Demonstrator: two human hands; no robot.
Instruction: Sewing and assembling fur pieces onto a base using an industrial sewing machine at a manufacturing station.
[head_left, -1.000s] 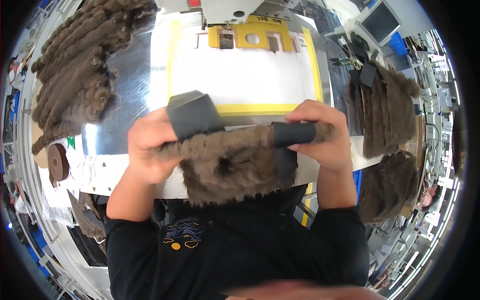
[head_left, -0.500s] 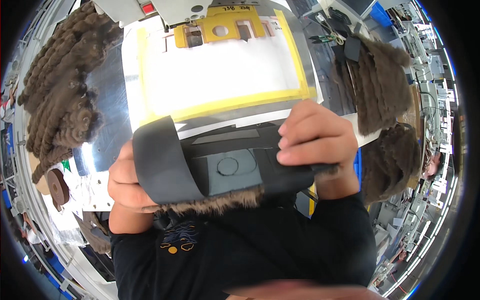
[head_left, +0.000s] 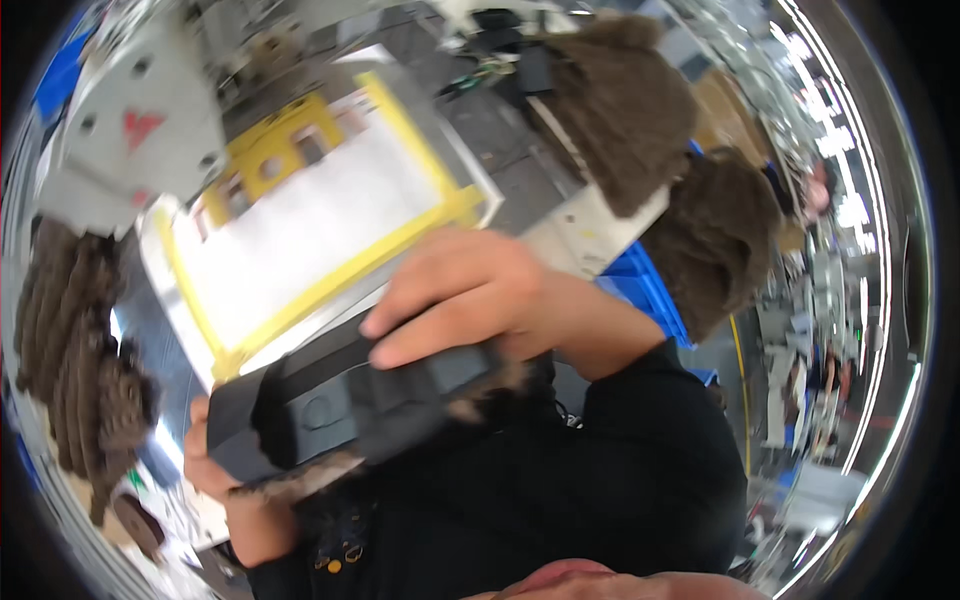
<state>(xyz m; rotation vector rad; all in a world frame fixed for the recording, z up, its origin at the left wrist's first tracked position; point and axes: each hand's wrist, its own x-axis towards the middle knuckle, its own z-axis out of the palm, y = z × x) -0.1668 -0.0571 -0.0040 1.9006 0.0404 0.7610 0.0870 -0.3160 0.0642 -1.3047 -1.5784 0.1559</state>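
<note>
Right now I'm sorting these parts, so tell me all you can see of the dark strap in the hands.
The dark strap is a wide grey-black band, matte like rubber or stiff fabric, with a round embossed spot and ribbed blocks on its face. Brown fur trims its lower edge. It lies tilted, low at the left, close to the person's chest, in front of the white pad with a yellow border. The right hand lies over its top edge with fingers on its face; the left hand holds its folded left end.

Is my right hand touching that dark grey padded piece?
Touching. The head view shows the right hand with its fingers pressed over the dark grey padded piece.
</note>
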